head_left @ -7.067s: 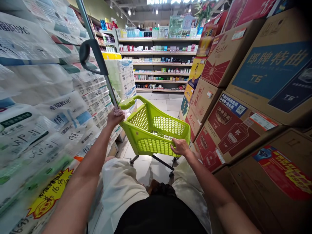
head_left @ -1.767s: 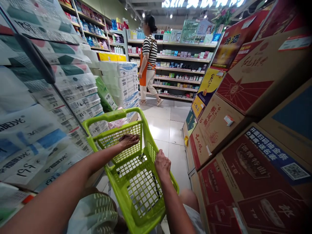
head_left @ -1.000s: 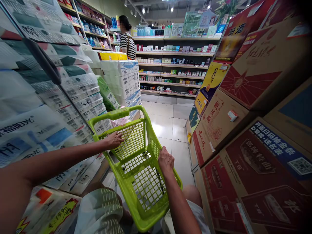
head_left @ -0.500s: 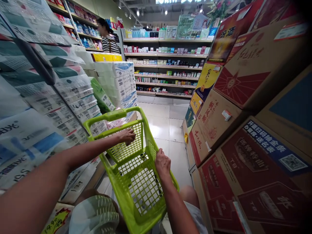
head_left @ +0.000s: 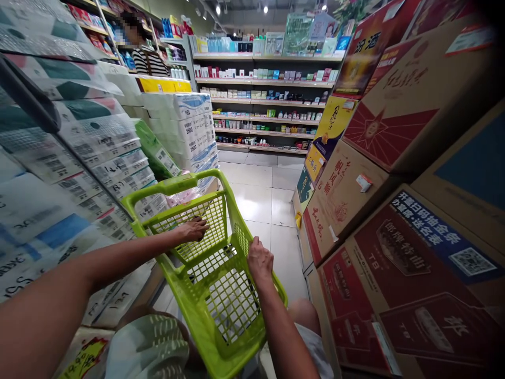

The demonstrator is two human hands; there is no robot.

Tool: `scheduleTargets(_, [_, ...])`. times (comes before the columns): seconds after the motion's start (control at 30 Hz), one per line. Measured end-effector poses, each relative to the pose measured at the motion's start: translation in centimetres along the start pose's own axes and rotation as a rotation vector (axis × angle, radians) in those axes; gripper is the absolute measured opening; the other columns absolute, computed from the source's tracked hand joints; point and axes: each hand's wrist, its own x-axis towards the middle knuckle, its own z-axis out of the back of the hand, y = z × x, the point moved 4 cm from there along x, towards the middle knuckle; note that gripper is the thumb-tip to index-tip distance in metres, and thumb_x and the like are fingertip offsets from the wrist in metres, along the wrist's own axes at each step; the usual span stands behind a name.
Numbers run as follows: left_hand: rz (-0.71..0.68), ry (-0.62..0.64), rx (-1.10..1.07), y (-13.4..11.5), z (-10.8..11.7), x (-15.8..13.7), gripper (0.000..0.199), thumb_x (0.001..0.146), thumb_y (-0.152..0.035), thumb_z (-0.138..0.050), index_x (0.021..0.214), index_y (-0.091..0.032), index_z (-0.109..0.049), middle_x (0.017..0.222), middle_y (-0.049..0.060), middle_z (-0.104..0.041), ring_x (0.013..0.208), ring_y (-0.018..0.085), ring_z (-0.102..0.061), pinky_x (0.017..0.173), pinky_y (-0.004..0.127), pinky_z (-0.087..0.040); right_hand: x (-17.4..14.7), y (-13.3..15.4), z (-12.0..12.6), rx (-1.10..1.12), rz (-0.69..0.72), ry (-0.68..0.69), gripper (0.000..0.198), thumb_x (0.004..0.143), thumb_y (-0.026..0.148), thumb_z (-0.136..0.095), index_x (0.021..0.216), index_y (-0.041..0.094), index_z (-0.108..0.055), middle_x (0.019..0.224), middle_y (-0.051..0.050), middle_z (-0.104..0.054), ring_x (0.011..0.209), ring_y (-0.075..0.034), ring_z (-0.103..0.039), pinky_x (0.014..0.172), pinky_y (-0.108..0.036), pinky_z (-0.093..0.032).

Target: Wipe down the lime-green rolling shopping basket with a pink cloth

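Observation:
A lime-green plastic shopping basket (head_left: pixel 232 326) with grid walls stands tilted in front of my legs, its floor showing bare through the grid. My right hand (head_left: pixel 260 260) is closed around its right rim, fingers wrapped over the edge. My left hand (head_left: pixel 194 230) reaches across the basket and lies against the inner grid panel (head_left: pixel 215 216), its fingers loosely stretched out. A grey pull handle (head_left: pixel 84 160) slants up to the left from the basket's far left corner.
Packs of tissue paper (head_left: pixel 177 123) are stacked along the left. Liquor cartons (head_left: pixel 355 179) rise close on the right. Pale floor tiles (head_left: pixel 252 200) run between them to shelves (head_left: pixel 260 79) of small goods. A person in a striped top (head_left: pixel 152 62) stands beyond the paper stacks.
My left hand has moved slightly left and down along the panel, its fingers less curled. The view has shifted a little, and the person appears further left. My right hand keeps its grip.

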Motion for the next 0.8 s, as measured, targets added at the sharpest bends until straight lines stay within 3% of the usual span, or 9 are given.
scheduleTargets(0.13, [0.075,0.278,-0.031,0.5,-0.7,-7.1,0.023,0.068,-0.013,-0.079,0.056,-0.018,-0.061,0.092,0.008,-0.069,0.092,0.023,-0.054,0.083,0.035,-0.039,-0.4,0.4,-0.2,0.022,0.009,-0.006,0.017,0.105,0.014,-0.041,0.117,0.017,-0.052,0.098,-0.01,-0.072,0.085,-0.019,-0.077,0.07,-0.025,-0.055])
scheduleTargets(0.23, [0.108,0.293,-0.085,0.3,-0.4,-9.0,0.026,0.06,-0.011,-0.083,0.054,-0.018,-0.059,0.087,0.006,-0.067,0.09,0.022,-0.053,0.082,0.033,-0.038,-0.8,0.8,-0.5,0.03,0.023,-0.005,0.018,0.103,0.011,-0.041,0.117,0.016,-0.052,0.097,-0.01,-0.072,0.085,-0.019,-0.077,0.068,-0.024,-0.054])
scheduleTargets(0.33, [0.032,0.138,-0.104,-0.2,0.1,-6.5,0.024,0.068,-0.01,-0.08,0.059,-0.02,-0.061,0.091,0.006,-0.066,0.09,0.022,-0.052,0.083,0.033,-0.039,-1.1,1.2,-0.5,0.035,0.03,-0.011,0.021,0.101,0.007,-0.04,0.116,0.017,-0.052,0.096,-0.009,-0.072,0.085,-0.018,-0.077,0.068,-0.024,-0.055])
scheduleTargets(0.43, [-0.002,0.026,-0.052,-0.4,0.3,-1.2,0.02,0.077,-0.011,-0.077,0.066,-0.021,-0.064,0.095,0.007,-0.067,0.092,0.023,-0.052,0.085,0.034,-0.041,-1.3,1.6,-0.4,0.025,0.031,-0.013,0.021,0.101,0.006,-0.043,0.116,0.017,-0.052,0.099,-0.009,-0.073,0.087,-0.018,-0.078,0.07,-0.023,-0.054])
scheduleTargets(0.53, [0.015,-0.01,0.002,-0.9,0.3,4.3,0.012,0.078,-0.014,-0.078,0.073,-0.02,-0.068,0.103,0.009,-0.069,0.099,0.024,-0.052,0.088,0.037,-0.041,-1.2,1.7,-0.2,0.024,0.027,0.003,0.017,0.102,0.01,-0.047,0.117,0.018,-0.052,0.1,-0.01,-0.072,0.087,-0.019,-0.078,0.07,-0.023,-0.055])
scheduleTargets(0.6, [0.058,-0.078,0.035,-1.3,0.4,7.0,0.005,0.086,-0.017,-0.072,0.089,-0.02,-0.074,0.116,0.009,-0.068,0.107,0.025,-0.052,0.093,0.038,-0.04,-1.1,1.5,-0.1,0.024,0.01,0.015,0.016,0.103,0.013,-0.046,0.117,0.018,-0.052,0.1,-0.01,-0.072,0.087,-0.019,-0.078,0.07,-0.024,-0.055])
scheduleTargets(0.63, [0.085,-0.112,0.047,-1.6,0.4,7.9,0.011,0.089,-0.018,-0.067,0.097,-0.019,-0.075,0.123,0.009,-0.067,0.112,0.025,-0.051,0.096,0.038,-0.039,-1.0,1.4,0.0,0.022,0.002,0.018,0.016,0.103,0.013,-0.045,0.117,0.018,-0.052,0.1,-0.01,-0.072,0.087,-0.02,-0.078,0.07,-0.025,-0.056])
scheduleTargets(0.7, [0.112,-0.1,0.045,-2.0,-0.4,8.7,0.018,0.093,-0.017,-0.06,0.103,-0.019,-0.075,0.128,0.009,-0.066,0.118,0.026,-0.049,0.099,0.039,-0.037,-0.8,1.1,0.1,0.014,-0.007,0.015,0.015,0.104,0.013,-0.044,0.116,0.018,-0.051,0.099,-0.009,-0.071,0.087,-0.019,-0.077,0.07,-0.025,-0.055])
scheduleTargets(0.8, [0.097,0.04,0.016,-2.6,-2.2,7.8,0.013,0.09,-0.016,-0.063,0.089,-0.019,-0.075,0.113,0.009,-0.071,0.109,0.025,-0.052,0.093,0.039,-0.039,-0.6,0.6,0.1,0.001,-0.003,0.009,0.015,0.103,0.014,-0.047,0.117,0.018,-0.051,0.099,-0.009,-0.071,0.085,-0.018,-0.077,0.07,-0.023,-0.055])
